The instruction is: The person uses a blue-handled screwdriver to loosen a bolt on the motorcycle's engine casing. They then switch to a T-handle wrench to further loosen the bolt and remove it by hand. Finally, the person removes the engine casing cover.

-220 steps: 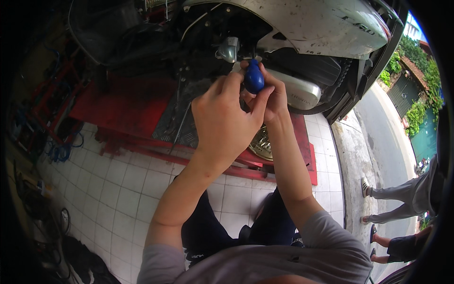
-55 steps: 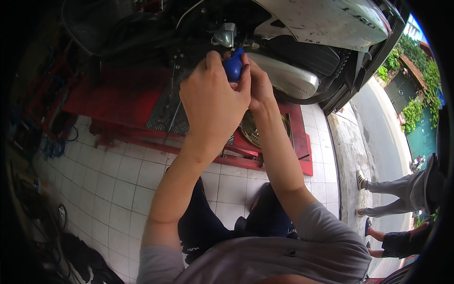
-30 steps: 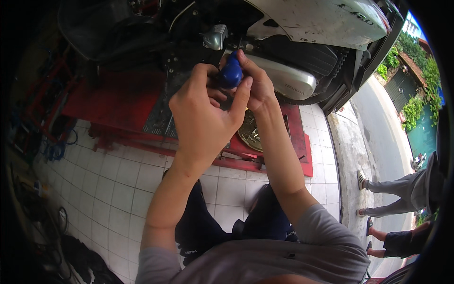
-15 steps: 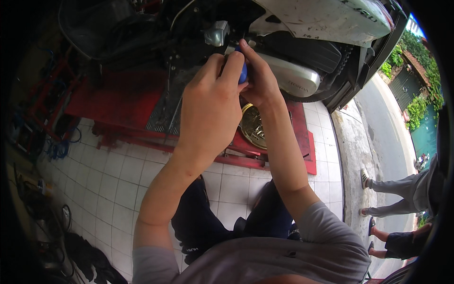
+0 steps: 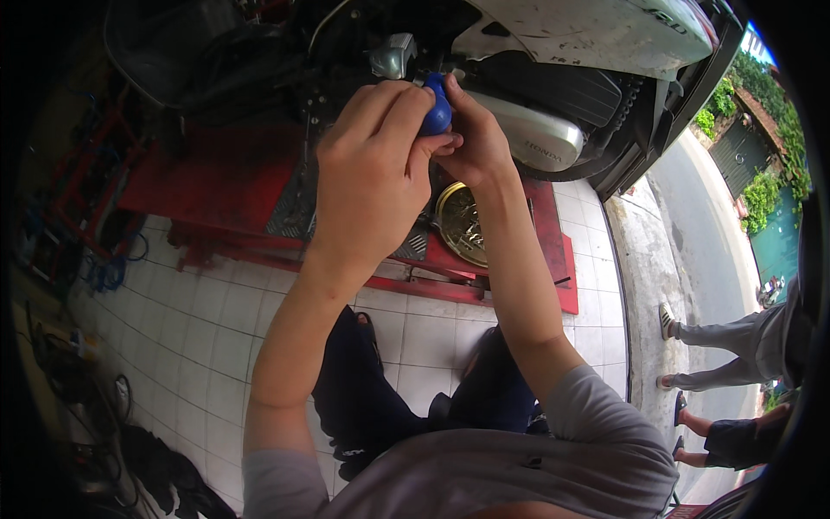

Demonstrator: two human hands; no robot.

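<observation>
A blue, bulb-shaped handle, like that of a screwdriver, is held between my two hands at a motorbike's side. My left hand closes on it from the left, with fingers curled over its near side. From the right, my right hand grips it, thumb stretched up along the handle and fingers bent beneath. The handle's far end points at the engine area; its tip cannot be made out. Just beyond my hands are a silver metal part and the bike's silver engine cover.
Below my right forearm, a round gold-coloured tray of small metal parts sits on the red lift platform. Blue hose lies on the white tiled floor at left. Two people's legs show on the right, by the road.
My left hand has shifted slightly left and its fingers have loosened, uncovering more of the blue handle. My right hand stays nearly in place, still on it.
</observation>
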